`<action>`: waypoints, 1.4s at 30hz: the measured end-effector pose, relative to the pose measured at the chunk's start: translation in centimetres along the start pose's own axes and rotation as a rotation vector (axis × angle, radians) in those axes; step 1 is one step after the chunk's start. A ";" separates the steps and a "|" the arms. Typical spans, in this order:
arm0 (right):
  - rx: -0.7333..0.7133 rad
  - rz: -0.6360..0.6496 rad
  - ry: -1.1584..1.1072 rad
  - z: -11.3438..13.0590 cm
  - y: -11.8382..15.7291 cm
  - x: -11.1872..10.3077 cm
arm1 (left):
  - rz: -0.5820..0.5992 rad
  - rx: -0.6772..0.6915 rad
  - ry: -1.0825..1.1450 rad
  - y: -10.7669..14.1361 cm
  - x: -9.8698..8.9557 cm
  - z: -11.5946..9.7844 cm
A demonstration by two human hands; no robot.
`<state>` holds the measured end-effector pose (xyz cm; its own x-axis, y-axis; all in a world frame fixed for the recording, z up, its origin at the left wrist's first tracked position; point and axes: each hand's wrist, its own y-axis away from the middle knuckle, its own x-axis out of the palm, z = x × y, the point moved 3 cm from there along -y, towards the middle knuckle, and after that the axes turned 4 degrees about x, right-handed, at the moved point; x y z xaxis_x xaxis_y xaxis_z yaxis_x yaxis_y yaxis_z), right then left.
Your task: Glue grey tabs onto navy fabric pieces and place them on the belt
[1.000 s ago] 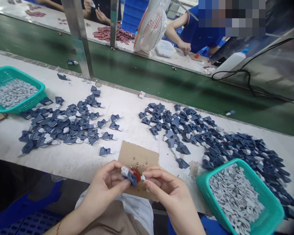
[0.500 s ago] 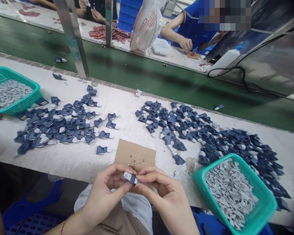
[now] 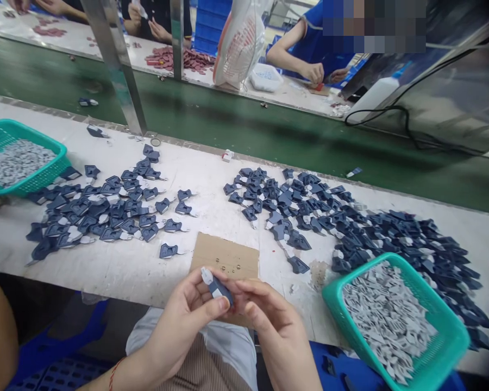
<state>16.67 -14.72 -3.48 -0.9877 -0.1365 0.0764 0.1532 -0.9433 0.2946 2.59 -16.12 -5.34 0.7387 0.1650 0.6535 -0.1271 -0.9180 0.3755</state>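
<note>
My left hand (image 3: pixel 187 307) pinches a small navy-and-grey plastic part (image 3: pixel 218 288) between thumb and fingers, its pale grey tip pointing up and away from me. Close beside it, my right hand (image 3: pixel 275 315) has its thumb and fingers apart. Its fingertips are near the part's lower end; whether they touch it I cannot tell. Both hands are over the near edge of a piece of brown cardboard (image 3: pixel 228 250), on which several tiny brass-coloured bits lie. Something red below the part is mostly hidden by my fingers.
Loose navy-and-grey parts lie in piles at left (image 3: pixel 106 206) and right (image 3: pixel 309 201). Green baskets of small grey pieces stand at far left (image 3: pixel 44 176) and near right (image 3: pixel 448 347). Beyond the white table (image 3: pixel 206 163) runs a green belt (image 3: pixel 212 122); co-workers sit across it.
The part has turned from lying sideways between both hands to pointing up in my left hand. My right hand's fingers have moved off its end and spread apart.
</note>
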 end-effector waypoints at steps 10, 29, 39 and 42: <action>-0.036 -0.689 0.588 2.0 2.3 -12.6 | -0.071 0.104 -0.147 -3.3 -0.9 -3.4; -0.045 -0.409 1.311 1.7 -1.3 -22.9 | -0.343 0.446 -1.103 -27.9 -1.4 -18.9; -0.051 -0.398 1.208 1.9 -2.4 -23.6 | -0.371 0.632 -1.724 -32.6 -1.4 -20.9; -0.087 -0.416 1.160 1.5 -1.9 -23.9 | -0.268 0.768 -1.803 -31.8 -0.2 -20.1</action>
<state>40.05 -9.21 -4.46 -0.4112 0.0325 -0.9110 -0.1381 -0.9900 0.0270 -6.85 20.25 -4.21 0.4472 0.2617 -0.8553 -0.0202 -0.9531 -0.3021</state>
